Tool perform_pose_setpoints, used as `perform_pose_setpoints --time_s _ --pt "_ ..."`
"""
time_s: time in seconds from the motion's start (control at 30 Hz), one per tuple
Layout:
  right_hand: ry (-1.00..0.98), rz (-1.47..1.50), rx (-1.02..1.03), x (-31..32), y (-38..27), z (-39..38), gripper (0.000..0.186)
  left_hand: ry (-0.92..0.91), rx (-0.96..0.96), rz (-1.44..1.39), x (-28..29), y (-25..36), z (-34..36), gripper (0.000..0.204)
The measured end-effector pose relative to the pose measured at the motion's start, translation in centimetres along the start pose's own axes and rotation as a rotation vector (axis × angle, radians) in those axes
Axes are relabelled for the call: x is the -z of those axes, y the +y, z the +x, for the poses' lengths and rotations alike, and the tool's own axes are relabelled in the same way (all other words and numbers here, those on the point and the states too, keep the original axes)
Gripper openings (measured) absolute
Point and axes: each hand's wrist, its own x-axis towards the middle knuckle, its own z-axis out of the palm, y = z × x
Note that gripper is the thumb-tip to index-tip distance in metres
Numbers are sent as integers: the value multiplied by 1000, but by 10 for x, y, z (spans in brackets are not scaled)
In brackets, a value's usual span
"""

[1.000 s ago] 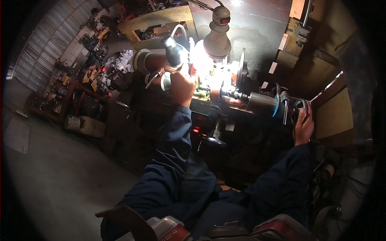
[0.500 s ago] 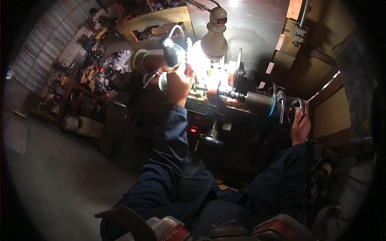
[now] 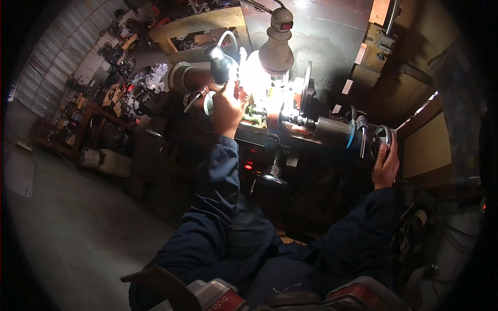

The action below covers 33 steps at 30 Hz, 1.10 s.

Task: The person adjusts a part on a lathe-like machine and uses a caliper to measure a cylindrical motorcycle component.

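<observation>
At a lathe-like machine, my left hand [image 3: 228,106] is raised with curled fingers at the lower end of a small dark lamp [image 3: 220,65]; glare hides exactly what they grip. Behind it a large beige lamp [image 3: 276,49] throws bright light over the machine's metal fittings. My right hand [image 3: 385,163] is closed on the rim of a chrome handwheel [image 3: 382,133] at the end of a steel cylinder [image 3: 332,129], beside a blue ring and a hanging lever [image 3: 362,140]. A round metal plate [image 3: 308,85] stands upright left of that cylinder.
Cluttered metal parts and boxes [image 3: 114,98] lie at the left beside a corrugated wall [image 3: 46,67]. A wooden frame [image 3: 197,23] is behind the machine, wooden panels [image 3: 425,145] at the right. A concrete floor [image 3: 83,223] shows lower left. A second chrome handwheel [image 3: 272,179] sits below.
The view has shifted slightly. Both hands stay at the same places, with the left hand's fingers moving a little below the small lamp and the right staying on the handwheel.
</observation>
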Motion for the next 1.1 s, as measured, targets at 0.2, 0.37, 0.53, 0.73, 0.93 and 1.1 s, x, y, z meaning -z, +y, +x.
perform_pose_setpoints --time_s 0.2,0.37,0.53,0.73,0.93,1.1 --pt "-27 -30 -37 -1 1 -6 46 55 -99 88 -3 -8 0 25" --pt "58 -99 87 0 -13 -8 46 5 -48 75 -3 -9 -1 31" --pt "69 -138 130 -4 -17 -9 47 -13 -37 199 2 -5 -1 31" --pt "12 -323 64 -2 -20 5 45 394 133 -234 36 10 -25 24" --pt "-106 -470 -55 3 -21 31 36 337 351 177 106 -6 -126 21" --pt "-282 -531 -168 5 -25 58 31 -171 532 139 146 -15 -223 82"
